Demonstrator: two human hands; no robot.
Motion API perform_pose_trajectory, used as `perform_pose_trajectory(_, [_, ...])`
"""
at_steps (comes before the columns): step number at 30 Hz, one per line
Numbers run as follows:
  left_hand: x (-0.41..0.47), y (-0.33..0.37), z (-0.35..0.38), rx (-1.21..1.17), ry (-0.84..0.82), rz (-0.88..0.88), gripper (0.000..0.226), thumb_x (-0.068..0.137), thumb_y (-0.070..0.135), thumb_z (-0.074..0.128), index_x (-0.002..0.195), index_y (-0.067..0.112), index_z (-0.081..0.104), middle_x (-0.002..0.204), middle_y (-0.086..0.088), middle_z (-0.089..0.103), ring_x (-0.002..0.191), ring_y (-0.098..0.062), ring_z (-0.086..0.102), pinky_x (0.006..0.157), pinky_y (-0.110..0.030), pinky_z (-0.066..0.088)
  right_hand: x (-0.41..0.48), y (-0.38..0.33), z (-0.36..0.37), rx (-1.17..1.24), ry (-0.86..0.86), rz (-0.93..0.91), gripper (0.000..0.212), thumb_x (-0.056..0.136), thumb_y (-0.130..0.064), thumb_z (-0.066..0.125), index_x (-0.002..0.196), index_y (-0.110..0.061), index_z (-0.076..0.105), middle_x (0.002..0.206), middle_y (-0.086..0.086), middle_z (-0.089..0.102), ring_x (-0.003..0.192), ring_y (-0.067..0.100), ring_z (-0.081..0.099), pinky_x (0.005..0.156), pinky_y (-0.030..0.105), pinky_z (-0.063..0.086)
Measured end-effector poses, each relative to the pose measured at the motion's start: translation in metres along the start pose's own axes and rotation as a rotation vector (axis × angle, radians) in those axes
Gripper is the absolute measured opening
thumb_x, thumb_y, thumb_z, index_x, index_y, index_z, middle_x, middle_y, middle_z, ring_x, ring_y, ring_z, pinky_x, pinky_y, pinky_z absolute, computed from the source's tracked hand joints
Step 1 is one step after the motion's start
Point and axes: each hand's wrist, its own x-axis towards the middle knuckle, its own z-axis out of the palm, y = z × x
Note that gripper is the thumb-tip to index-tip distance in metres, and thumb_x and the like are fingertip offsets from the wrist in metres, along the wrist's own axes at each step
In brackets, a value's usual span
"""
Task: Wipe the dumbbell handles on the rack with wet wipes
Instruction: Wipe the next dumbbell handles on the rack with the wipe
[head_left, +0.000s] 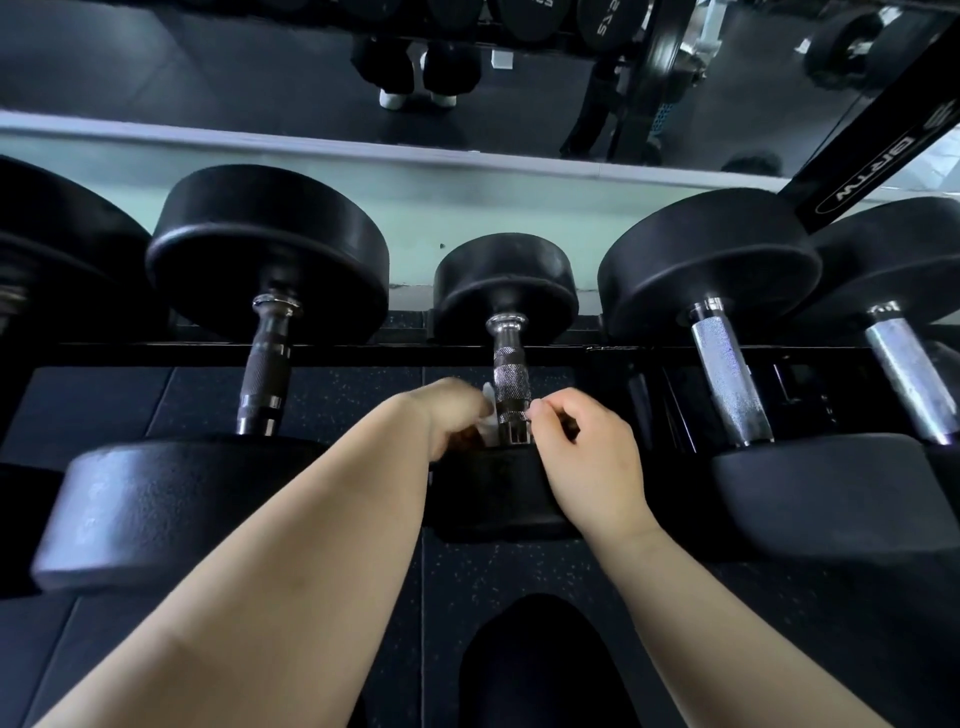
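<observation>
Writing first: the black upright (878, 171) at far right is showing white outline lettering, upside down to me and not fully readable. In the mirror (208, 78) a reflected weight head is showing reversed digits with a point.

The small dumbbell (506, 280) is lying across the rack rail (363, 353), straight ahead. Its heads are round, matte black rubber. Its handle (511, 379) is knurled chrome with smooth rings and a flared collar.

My left hand (452, 410) is clenching a crumpled white wet wipe (487, 415) against the handle's left side, near the nearer head. My right hand (576, 447) is curling its fingertips against the handle's right side; whether it is pinching the wipe I cannot tell.

The larger dumbbell (727, 374) to the right is showing a straight, bright knurled bar. Speckled black rubber floor (519, 571) is lying underneath.
</observation>
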Motion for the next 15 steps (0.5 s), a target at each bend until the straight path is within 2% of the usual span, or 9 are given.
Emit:
perform_pose_trajectory(2, [0.002, -0.001, 0.002, 0.008, 0.018, -0.004, 0.026, 0.092, 0.006, 0.041, 0.071, 0.008, 0.055, 0.075, -0.011, 0.056, 0.074, -0.024, 0.056, 0.076, -0.032, 0.046, 0.000, 0.000, 0.000, 0.006, 0.003, -0.002, 0.022, 0.089, -0.023, 0.048, 0.082, -0.010, 0.063, 0.074, -0.001, 0.064, 0.073, 0.015, 0.057, 0.068, 0.032, 0.045])
perform_pose_trajectory(4, [0.002, 0.007, 0.002, -0.198, 0.092, 0.085, 0.029, 0.095, 0.003, 0.034, 0.074, 0.008, 0.054, 0.072, -0.011, 0.056, 0.064, -0.021, 0.055, 0.061, -0.029, 0.050, 0.001, 0.000, 0.000, -0.003, 0.000, -0.005, 0.023, 0.089, -0.023, 0.047, 0.082, -0.008, 0.063, 0.073, 0.002, 0.063, 0.071, 0.017, 0.056, 0.067, 0.034, 0.045])
perform_pose_trajectory(6, [-0.001, 0.015, 0.001, -0.394, 0.136, 0.148, 0.030, 0.096, 0.000, 0.028, 0.080, 0.008, 0.052, 0.072, -0.010, 0.058, 0.062, -0.020, 0.056, 0.050, -0.026, 0.051, 0.001, 0.000, -0.001, -0.001, 0.005, -0.006, 0.024, 0.089, -0.024, 0.047, 0.082, -0.007, 0.062, 0.075, 0.003, 0.063, 0.072, 0.018, 0.056, 0.067, 0.034, 0.045])
perform_pose_trajectory(7, [-0.002, 0.017, 0.000, -0.429, 0.138, 0.157, 0.031, 0.096, -0.001, 0.027, 0.080, 0.008, 0.052, 0.072, -0.010, 0.058, 0.061, -0.020, 0.057, 0.047, -0.025, 0.051, 0.000, 0.000, -0.001, 0.000, 0.009, -0.008, 0.024, 0.089, -0.024, 0.047, 0.082, -0.007, 0.062, 0.076, 0.004, 0.064, 0.073, 0.018, 0.057, 0.068, 0.034, 0.046])
perform_pose_trajectory(9, [-0.004, 0.015, -0.001, -0.341, 0.125, 0.144, 0.033, 0.095, -0.002, 0.026, 0.075, 0.007, 0.050, 0.070, -0.011, 0.056, 0.055, -0.020, 0.057, 0.043, -0.025, 0.050, 0.000, 0.000, -0.001, 0.004, 0.012, -0.012, 0.024, 0.089, -0.023, 0.046, 0.083, -0.007, 0.062, 0.077, 0.004, 0.065, 0.073, 0.018, 0.057, 0.069, 0.034, 0.046])
perform_pose_trajectory(12, [-0.005, 0.006, 0.001, -0.086, 0.102, 0.034, 0.031, 0.093, -0.001, 0.031, 0.068, 0.006, 0.049, 0.069, -0.012, 0.052, 0.056, -0.021, 0.052, 0.053, -0.028, 0.044, 0.000, 0.000, -0.001, 0.011, 0.001, -0.013, 0.023, 0.090, -0.023, 0.046, 0.081, -0.008, 0.061, 0.071, 0.000, 0.061, 0.065, 0.014, 0.051, 0.063, 0.031, 0.043])
perform_pose_trajectory(15, [-0.003, 0.003, 0.002, -0.067, 0.134, 0.018, 0.031, 0.092, 0.003, 0.035, 0.066, 0.007, 0.050, 0.075, -0.014, 0.052, 0.064, -0.023, 0.050, 0.066, -0.033, 0.044, 0.000, 0.000, -0.001, -0.009, -0.012, -0.026, 0.024, 0.090, -0.025, 0.046, 0.080, -0.009, 0.060, 0.068, -0.001, 0.058, 0.063, 0.012, 0.049, 0.060, 0.030, 0.041])
